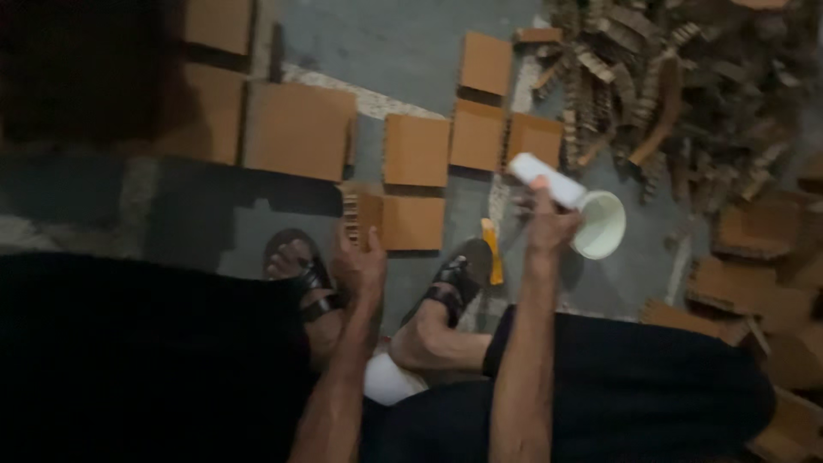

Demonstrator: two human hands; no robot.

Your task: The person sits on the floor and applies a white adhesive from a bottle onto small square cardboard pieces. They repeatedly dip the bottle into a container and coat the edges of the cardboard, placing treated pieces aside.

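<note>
My left hand [360, 261] grips a small piece of corrugated cardboard [351, 216] on edge, just above my sandalled left foot. My right hand [547, 221] is raised and holds a white bottle [547, 180], tilted with its end toward a white bowl [602, 225] on the floor. A yellow stick-like tool [491, 250] lies on the floor between my right foot and the bowl. Square cardboard pieces [416, 150] lie flat on the grey floor in front of me.
A heap of corrugated cardboard strips [651, 86] fills the upper right. Larger cardboard sheets [296, 129] lie at the upper left, and thick cardboard blocks [746, 231] stack along the right. My feet in dark sandals [450, 283] rest on the floor.
</note>
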